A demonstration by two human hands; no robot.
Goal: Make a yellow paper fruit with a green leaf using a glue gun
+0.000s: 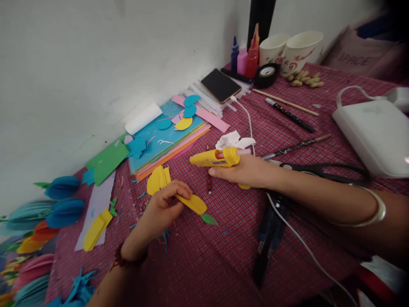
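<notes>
Take the yellow paper (pixel 196 204), held in the pinched left hand (pixel 165 208) at seven o'clock of centre, by its edge (likely light, bendy and easily creased), with the right hand (pixel 247 171) wrapped round the glue gun (pixel 212 158) at its one o'clock.

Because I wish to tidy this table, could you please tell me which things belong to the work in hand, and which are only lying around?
Seemingly in use:
- yellow glue gun, in the right hand
- yellow paper piece, in the left hand
- coloured paper sheets

Probably just lying about:
- phone
- peanuts
- paper cups
</notes>
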